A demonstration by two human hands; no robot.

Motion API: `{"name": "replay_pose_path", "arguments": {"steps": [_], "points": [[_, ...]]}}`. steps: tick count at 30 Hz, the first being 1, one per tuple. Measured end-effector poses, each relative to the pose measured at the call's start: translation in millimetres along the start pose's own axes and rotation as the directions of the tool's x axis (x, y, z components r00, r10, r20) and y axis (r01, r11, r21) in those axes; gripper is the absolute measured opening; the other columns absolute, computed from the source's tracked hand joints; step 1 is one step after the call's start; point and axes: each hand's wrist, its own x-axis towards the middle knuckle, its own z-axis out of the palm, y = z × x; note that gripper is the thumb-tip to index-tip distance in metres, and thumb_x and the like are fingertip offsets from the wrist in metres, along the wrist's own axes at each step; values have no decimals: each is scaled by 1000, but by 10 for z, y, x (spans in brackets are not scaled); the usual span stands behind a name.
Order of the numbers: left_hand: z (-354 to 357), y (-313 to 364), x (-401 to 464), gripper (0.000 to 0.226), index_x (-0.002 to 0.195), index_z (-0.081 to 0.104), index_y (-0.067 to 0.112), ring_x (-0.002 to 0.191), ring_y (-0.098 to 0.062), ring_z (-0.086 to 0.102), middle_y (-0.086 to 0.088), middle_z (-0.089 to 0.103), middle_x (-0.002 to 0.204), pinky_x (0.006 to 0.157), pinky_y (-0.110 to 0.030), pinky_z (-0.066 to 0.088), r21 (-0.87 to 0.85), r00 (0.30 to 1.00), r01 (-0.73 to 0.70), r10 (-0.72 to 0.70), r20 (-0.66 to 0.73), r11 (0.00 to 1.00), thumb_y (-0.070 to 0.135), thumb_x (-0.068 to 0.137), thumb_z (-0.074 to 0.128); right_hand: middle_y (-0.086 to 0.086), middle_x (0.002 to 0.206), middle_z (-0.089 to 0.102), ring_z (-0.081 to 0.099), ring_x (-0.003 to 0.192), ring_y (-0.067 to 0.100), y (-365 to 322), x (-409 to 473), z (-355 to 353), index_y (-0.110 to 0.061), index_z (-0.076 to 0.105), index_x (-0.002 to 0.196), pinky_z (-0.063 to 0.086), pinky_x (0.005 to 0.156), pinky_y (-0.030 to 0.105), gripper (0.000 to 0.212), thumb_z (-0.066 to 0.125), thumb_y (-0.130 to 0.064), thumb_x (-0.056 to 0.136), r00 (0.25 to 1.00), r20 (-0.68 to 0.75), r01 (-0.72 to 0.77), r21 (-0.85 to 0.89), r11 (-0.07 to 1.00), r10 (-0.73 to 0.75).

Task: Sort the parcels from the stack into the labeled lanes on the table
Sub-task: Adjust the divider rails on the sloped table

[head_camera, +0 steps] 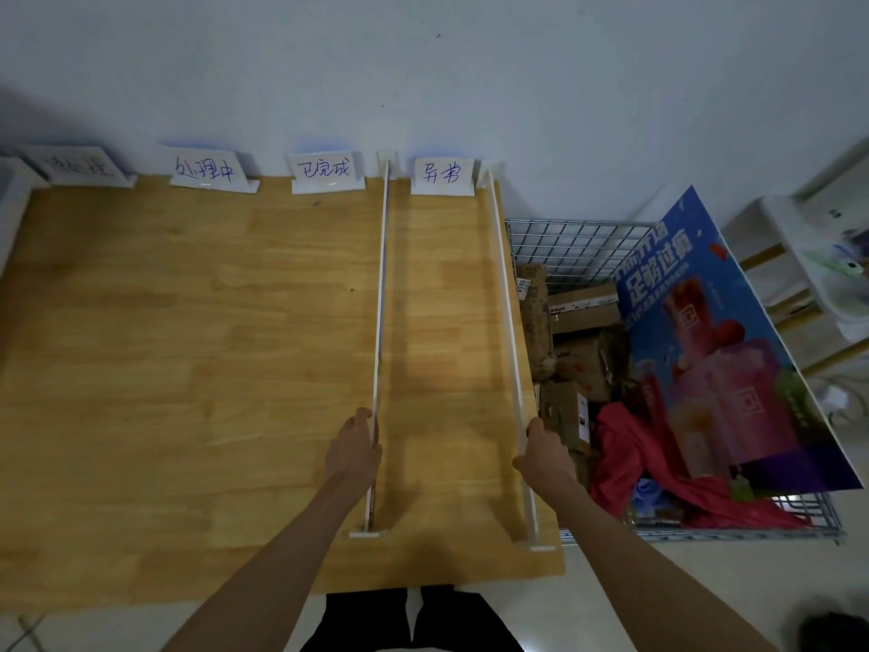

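Note:
On the wooden table (188, 345) two thin white divider rails run from the wall to the front edge. My left hand (355, 447) grips the left rail (382, 298) near its front end. My right hand (545, 451) grips the right rail (505, 275) at the table's right edge. Between the rails lies the rightmost lane, bare, under a handwritten label card (442, 174). Three more label cards (327, 170) stand along the wall to the left. Brown cardboard parcels (571, 345) are stacked in a wire basket (578, 242) to the right of the table.
In the basket a red bag (630, 458) lies over the parcels and a large blue printed board (719, 355) leans on its right side. White shelving (799, 256) stands further right. The wall runs right behind the labels.

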Motion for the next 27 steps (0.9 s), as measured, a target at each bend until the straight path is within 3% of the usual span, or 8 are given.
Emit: {"name": "replay_pose_path", "arguments": {"steps": [9,13,20,24,27], "points": [[32,20,-22,51,138,42,19,97,-29,63,-9,61,111,79,-41,53,-22,1000,0,1,15,1000,12,92,62,8,102,57,62,90,29,27,0,4,-12,42,110,50,68,35,32,65,-12,88,999,-18,30,16,999,-29],[27,37,-20,52,138,43,18,101,-30,62,-9,61,114,84,-43,53,-30,999,12,-11,31,999,16,91,65,7,101,54,57,85,26,25,13,-12,-11,44,113,46,66,33,30,63,-11,90,999,-26,37,37,999,-36],[-131,98,-63,59,141,40,16,111,-30,60,-9,59,124,88,-41,50,12,998,35,-35,58,999,34,92,66,12,122,55,60,105,33,15,-77,-134,-11,41,125,50,80,40,37,58,-25,95,997,-49,56,38,998,-54],[-511,174,-126,49,140,45,21,121,-28,53,-3,49,136,91,-42,48,167,997,-58,65,-39,984,47,98,49,8,132,45,58,110,31,-177,-159,-421,-17,37,136,49,76,39,43,53,-28,98,970,-166,180,1,984,-177],[-930,241,-187,44,134,52,19,121,-27,50,-4,50,132,94,-43,46,299,965,-119,181,-190,947,46,101,41,7,133,46,52,117,28,-504,-210,-658,-19,39,140,54,83,43,44,51,-28,98,905,-285,310,-68,948,-316]]}}
